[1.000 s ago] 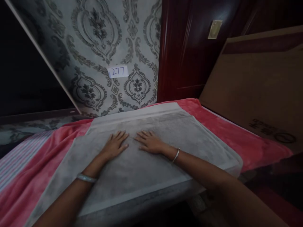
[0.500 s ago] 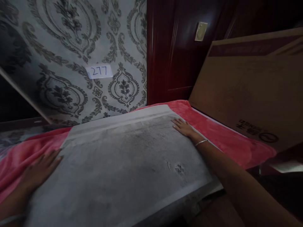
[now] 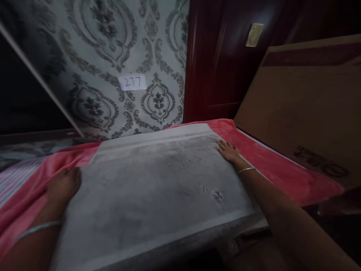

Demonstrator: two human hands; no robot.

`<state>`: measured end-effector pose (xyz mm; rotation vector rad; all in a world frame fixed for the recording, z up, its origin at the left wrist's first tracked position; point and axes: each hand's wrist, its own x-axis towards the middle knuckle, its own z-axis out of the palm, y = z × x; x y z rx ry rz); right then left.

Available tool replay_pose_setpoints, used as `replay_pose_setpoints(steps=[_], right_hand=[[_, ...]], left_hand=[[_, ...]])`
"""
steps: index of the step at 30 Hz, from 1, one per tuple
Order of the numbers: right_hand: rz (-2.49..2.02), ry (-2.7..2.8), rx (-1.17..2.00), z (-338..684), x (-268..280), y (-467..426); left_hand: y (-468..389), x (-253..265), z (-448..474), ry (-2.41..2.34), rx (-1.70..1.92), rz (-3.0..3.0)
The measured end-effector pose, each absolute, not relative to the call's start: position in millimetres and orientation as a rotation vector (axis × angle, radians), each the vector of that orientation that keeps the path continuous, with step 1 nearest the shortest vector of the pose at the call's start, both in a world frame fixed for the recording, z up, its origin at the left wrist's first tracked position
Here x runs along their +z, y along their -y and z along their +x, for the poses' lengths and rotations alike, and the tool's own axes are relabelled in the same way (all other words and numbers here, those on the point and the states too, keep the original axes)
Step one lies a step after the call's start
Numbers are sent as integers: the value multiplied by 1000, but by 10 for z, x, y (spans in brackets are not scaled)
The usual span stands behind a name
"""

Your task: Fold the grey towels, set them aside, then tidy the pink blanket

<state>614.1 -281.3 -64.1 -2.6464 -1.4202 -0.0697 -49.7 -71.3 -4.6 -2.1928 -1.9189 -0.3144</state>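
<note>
My right hand (image 3: 229, 151) lies flat at two o'clock on the grey cloth (image 3: 158, 188), its fingers slightly apart, touching the side edge and gripping nothing. My left hand (image 3: 63, 184), at nine o'clock, is curled at the opposite edge; it is dark and blurred, and I can't tell whether its fingers are closed on the fabric. A thin bangle (image 3: 247, 170) circles my right wrist, a wider bracelet (image 3: 39, 228) my left.

The cloth is spread out between my hands, pale along its far and near borders, with a small rumpled patch toward four o'clock. Beneath it, a pink blanket (image 3: 287, 173) shows at three and nine o'clock, and striped fabric (image 3: 19, 178) lies beyond it at nine.

Farther out, patterned wallpaper (image 3: 159, 99) rises at twelve, bearing a paper label (image 3: 133, 81) marked 277. A dark red panel (image 3: 214, 56) with a switch plate (image 3: 254, 35) stands at one, a cardboard box (image 3: 310, 101) leans at two, and a dark screen (image 3: 25, 86) is at ten.
</note>
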Motion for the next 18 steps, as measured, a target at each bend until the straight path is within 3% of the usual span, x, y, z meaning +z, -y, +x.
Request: replay_pose_setpoints(steps=[3, 7, 12, 18], right_hand=[[-2664, 1445, -83, 5856, -552, 2806], [-2306, 1896, -96, 5030, -520, 2835], [-1770, 2358, 20, 3908, -692, 3017], [-1715, 2403, 65, 3559, -918, 3130]], left_hand=[[935, 159, -372, 2076, -102, -2223], [1128, 220, -450, 2252, -77, -2201], [1465, 32, -695, 2393, -127, -2129], [1821, -216, -762, 2438, -375, -1948]])
